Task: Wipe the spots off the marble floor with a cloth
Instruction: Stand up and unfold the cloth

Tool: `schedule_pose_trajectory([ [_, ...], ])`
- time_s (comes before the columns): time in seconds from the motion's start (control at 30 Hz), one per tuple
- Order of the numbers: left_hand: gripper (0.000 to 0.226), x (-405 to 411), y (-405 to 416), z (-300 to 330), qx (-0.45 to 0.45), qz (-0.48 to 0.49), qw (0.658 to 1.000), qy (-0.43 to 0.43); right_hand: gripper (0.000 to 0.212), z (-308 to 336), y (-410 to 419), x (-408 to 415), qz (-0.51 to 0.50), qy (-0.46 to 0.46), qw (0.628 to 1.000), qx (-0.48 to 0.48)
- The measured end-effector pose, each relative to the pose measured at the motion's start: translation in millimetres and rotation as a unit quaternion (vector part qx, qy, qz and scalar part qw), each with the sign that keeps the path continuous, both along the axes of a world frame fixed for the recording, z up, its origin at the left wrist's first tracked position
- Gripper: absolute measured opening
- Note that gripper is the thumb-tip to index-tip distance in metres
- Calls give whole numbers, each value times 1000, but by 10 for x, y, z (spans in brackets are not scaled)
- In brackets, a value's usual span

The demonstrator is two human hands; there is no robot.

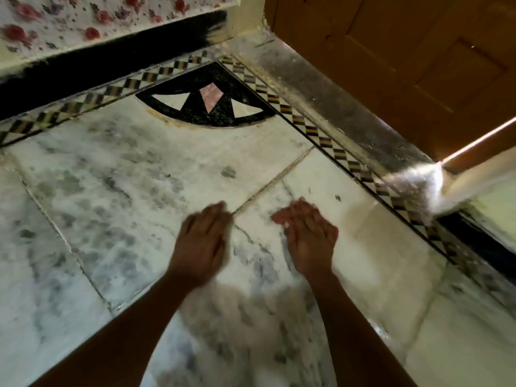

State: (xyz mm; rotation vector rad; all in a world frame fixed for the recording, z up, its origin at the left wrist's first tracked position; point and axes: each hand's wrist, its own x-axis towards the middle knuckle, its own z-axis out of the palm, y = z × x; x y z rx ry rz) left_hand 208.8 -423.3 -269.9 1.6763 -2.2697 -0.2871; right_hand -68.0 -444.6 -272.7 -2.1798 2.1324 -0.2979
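Note:
The white and grey marble floor (117, 196) fills the view, with dark smudges across it and a small dark spot (337, 197) on the paler slab to the right. My left hand (202, 241) and my right hand (308, 236) hover side by side over the floor, backs up, fingers stretched forward and held together. Neither hand holds anything. No cloth is in view. Both hands are blurred.
A black inlaid fan motif (206, 101) lies in the corner ahead, framed by a checkered border strip (315, 129). A wooden door (405, 60) stands at the right over a grey threshold (335, 99). A floral-patterned surface (83, 20) rises at the back left.

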Motion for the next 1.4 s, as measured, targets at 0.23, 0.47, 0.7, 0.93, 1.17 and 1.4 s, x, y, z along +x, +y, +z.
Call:
schedule_pose_trajectory([
  [0.23,58,-407,341,-60,13,42,999,-10,56,-90,-815,215,-106,-61,992,13],
  [0.47,58,-385,332,35,29,37,999,-24,37,54,298,490,-1,-383,924,-10],
  [0.7,71,-407,316,1027,297,-39,946,-123,28,1365,896,596,-297,-700,643,90],
  [0.93,49,-416,803,3586,316,-21,948,-2,39,3789,1296,675,-325,-785,515,114],
  [1.17,41,-16,1301,6406,296,52,932,203,42,6477,1694,951,-305,-787,514,150],
  [1.4,23,159,1888,8576,246,66,920,297,40,8673,2048,1095,-308,-816,465,152],
])
